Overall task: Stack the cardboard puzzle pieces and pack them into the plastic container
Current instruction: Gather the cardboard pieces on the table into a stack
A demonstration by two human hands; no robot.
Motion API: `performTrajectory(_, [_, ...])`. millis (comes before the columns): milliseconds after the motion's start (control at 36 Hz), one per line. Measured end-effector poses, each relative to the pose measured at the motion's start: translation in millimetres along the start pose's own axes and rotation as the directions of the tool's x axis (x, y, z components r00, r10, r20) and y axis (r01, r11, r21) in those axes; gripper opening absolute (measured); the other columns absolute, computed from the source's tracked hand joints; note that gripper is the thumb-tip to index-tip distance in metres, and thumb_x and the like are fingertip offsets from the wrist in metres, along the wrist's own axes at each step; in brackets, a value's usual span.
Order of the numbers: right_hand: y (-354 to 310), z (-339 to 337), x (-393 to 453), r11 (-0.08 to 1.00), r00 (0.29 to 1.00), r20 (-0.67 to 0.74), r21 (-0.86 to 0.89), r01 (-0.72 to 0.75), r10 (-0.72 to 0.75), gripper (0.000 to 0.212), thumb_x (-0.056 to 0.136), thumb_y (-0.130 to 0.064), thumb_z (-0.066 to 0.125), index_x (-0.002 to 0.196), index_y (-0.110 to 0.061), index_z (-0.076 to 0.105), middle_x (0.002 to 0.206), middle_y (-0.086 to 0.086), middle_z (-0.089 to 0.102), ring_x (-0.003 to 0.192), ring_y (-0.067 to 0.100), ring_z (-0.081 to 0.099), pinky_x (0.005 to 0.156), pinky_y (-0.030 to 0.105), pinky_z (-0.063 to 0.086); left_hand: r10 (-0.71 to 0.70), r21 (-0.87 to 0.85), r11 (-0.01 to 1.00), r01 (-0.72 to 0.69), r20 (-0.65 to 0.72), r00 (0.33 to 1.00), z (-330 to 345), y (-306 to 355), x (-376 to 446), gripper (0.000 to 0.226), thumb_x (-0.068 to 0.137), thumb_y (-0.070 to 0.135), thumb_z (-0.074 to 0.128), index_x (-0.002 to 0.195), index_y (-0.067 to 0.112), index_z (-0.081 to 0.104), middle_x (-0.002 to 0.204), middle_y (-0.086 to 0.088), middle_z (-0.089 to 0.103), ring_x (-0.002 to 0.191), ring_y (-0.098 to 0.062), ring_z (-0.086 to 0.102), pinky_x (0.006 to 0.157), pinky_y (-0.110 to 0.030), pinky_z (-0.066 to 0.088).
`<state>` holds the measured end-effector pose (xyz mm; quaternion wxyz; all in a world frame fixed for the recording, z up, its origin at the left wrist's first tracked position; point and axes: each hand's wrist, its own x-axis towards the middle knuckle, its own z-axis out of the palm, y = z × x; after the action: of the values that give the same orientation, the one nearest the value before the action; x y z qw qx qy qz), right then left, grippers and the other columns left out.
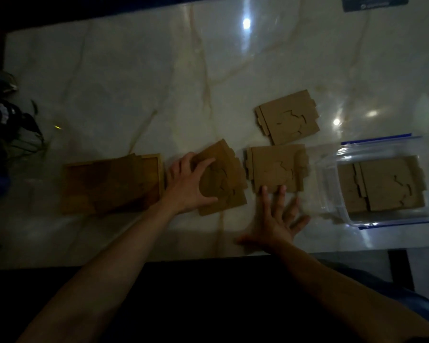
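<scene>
Two puzzle stacks (221, 177) touch left hand (191, 186) and right hand (278, 219)

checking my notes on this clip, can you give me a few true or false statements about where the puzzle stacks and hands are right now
1. The left hand rests on a tilted stack of cardboard pieces. True.
2. The plastic container is empty. False: cardboard pieces already lie inside it.
3. The right hand is closed around a stack and lifting it. False: it lies flat and open on the marble table, fingertips at the near edge of the middle stack.
4. A separate stack sits farther back on the table, touched by neither hand. True.
5. The wooden tray is to the right of the container. False: it sits at the far left, beside the left hand.
</scene>
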<state>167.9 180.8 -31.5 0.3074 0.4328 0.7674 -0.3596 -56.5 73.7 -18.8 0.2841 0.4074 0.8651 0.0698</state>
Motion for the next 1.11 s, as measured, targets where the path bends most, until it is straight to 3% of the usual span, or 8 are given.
performTrajectory(167, [-2, 1, -1, 1.000, 1.000, -0.022, 0.011, -0.015, 0.015, 0.154, 0.025, -0.085, 0.069, 0.135, -0.055, -0.035, 0.142, -0.008, -0.054, 0.122, 0.034, -0.055, 0.093, 0.067, -0.031, 0.069, 0.100, 0.993, -0.067, -0.013, 0.998, 22, 0, -20, 0.104, 0.051, 0.071, 0.065, 0.138, 0.054, 0.010, 0.151, 0.001, 0.007, 0.135, -0.032, 0.013, 0.110, -0.057, 0.015])
performTrajectory(389, [-4, -1, -4, 1.000, 1.000, -0.019, -0.008, -0.019, 0.019, 0.154, 0.027, -0.084, 0.070, 0.134, -0.054, -0.037, 0.141, -0.008, -0.055, 0.122, 0.035, -0.054, 0.096, 0.070, -0.026, 0.109, 0.137, 0.984, -0.110, 0.015, 0.994, 30, 5, -17, 0.104, 0.053, 0.069, 0.065, 0.140, 0.049, 0.012, 0.152, 0.000, 0.007, 0.136, -0.030, 0.010, 0.112, -0.058, 0.011])
performTrajectory(694, [-4, 1, -2, 0.999, 0.998, 0.013, -0.002, -0.053, 0.053, 0.158, 0.020, -0.086, 0.067, 0.138, -0.052, -0.032, 0.143, -0.008, -0.052, 0.121, 0.031, -0.056, 0.083, 0.060, -0.041, 0.121, 0.205, 0.971, -0.125, 0.036, 0.992, 29, 8, -10, 0.103, 0.056, 0.068, 0.067, 0.142, 0.045, 0.014, 0.154, -0.002, 0.007, 0.140, -0.030, 0.009, 0.113, -0.056, 0.008])
performTrajectory(1111, [-3, -1, -2, 0.999, 0.999, 0.023, -0.009, -0.041, 0.041, 0.156, 0.026, -0.082, 0.072, 0.135, -0.052, -0.036, 0.141, -0.007, -0.055, 0.122, 0.034, -0.056, 0.089, 0.067, -0.034, 0.148, 0.233, 0.960, -0.154, 0.045, 0.988, 27, 7, -10, 0.105, 0.055, 0.076, 0.060, 0.143, 0.044, 0.012, 0.156, -0.001, 0.005, 0.141, -0.032, 0.009, 0.113, -0.055, 0.009])
